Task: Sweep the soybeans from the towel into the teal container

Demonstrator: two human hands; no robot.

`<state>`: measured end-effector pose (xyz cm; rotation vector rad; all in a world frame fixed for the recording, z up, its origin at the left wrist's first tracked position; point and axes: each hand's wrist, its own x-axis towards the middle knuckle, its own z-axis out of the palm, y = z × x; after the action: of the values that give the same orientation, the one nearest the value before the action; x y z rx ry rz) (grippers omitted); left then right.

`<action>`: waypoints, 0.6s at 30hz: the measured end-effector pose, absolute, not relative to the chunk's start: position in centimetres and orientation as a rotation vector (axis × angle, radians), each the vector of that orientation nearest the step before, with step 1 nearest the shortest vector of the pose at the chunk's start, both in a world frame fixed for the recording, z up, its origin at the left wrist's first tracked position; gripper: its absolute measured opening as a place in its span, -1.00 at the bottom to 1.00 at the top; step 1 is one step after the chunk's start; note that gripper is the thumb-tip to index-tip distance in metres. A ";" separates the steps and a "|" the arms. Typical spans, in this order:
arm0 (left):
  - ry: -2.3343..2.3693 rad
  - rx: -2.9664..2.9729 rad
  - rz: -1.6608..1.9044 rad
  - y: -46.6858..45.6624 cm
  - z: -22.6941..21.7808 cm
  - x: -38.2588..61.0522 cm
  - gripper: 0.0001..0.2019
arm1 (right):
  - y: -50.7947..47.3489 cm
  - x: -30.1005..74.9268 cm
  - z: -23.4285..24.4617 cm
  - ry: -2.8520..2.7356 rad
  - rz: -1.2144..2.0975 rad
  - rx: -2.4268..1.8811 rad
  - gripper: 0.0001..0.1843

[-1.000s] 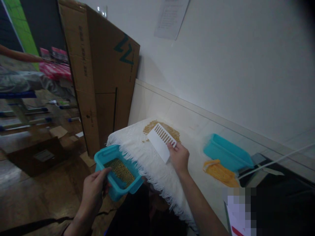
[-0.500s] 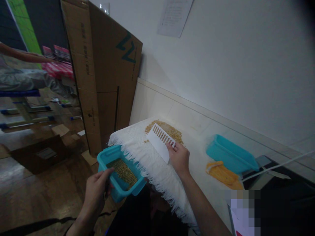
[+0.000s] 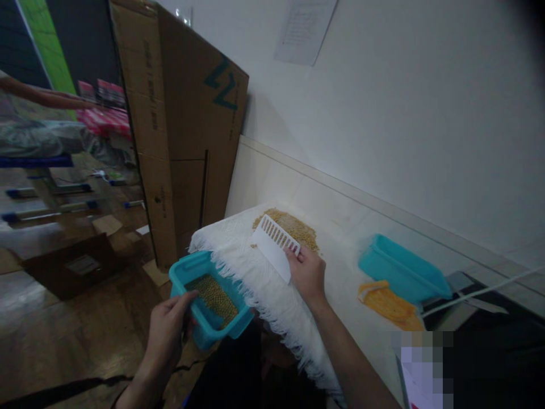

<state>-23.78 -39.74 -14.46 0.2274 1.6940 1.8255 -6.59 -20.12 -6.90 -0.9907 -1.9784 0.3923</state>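
My left hand (image 3: 170, 318) grips the near rim of a blue plastic bin (image 3: 202, 329), held just below the table edge. Greenish-yellow beans (image 3: 217, 301) lie inside it. My right hand (image 3: 306, 275) is closed on the end of a white slotted scraper (image 3: 272, 253), a flat plate with a row of slots along its far edge. The scraper rests at the near side of a spread pile of tan grains (image 3: 298, 225) on a white fringed cloth (image 3: 238, 238). A few grains lie apart from the pile.
A second blue bin (image 3: 400, 264) and an orange cloth item (image 3: 389, 304) lie on the table's right. A tall cardboard box (image 3: 187, 113) stands at the left, with an open carton (image 3: 72, 267) on the floor. Beyond sits another person (image 3: 42, 130). A white wall backs the table.
The scraper and my right hand have shifted slightly left and toward me. My left hand and the bin stay nearly in place, while the view has turned a little.
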 end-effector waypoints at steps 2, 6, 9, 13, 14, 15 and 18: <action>1.709 0.229 1.823 -39.8 -14.5 -23.8 -0.60 | -20.3 -6.6 -6.9 -1.987 0.394 -0.981 -0.78; 1.715 0.250 1.820 -39.8 -14.4 -23.7 -0.59 | -20.9 -6.7 -6.6 -2.014 0.427 -0.929 -0.77; 1.724 0.256 1.820 -39.8 -14.5 -23.8 -0.58 | -21.4 -6.8 -6.5 -2.026 0.444 -0.908 -0.77; 1.717 0.258 1.824 -39.7 -14.9 -23.9 -0.58 | -21.9 -6.7 -6.6 -2.039 0.422 -0.885 -0.76; 1.713 0.259 1.826 -39.7 -15.0 -23.9 -0.59 | -22.1 -6.7 -6.6 -2.033 0.432 -0.878 -0.76; 1.712 0.259 1.828 -39.7 -15.0 -23.9 -0.59 | -22.3 -6.6 -6.7 -2.026 0.451 -0.872 -0.76; 1.709 0.264 1.837 -39.7 -15.1 -23.9 -0.60 | -22.9 -6.5 -6.7 -2.024 0.510 -0.858 -0.76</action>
<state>-23.90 -39.72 -15.11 0.2638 1.7091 1.8367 -6.53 -22.90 -6.69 -0.8585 -2.0236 0.5101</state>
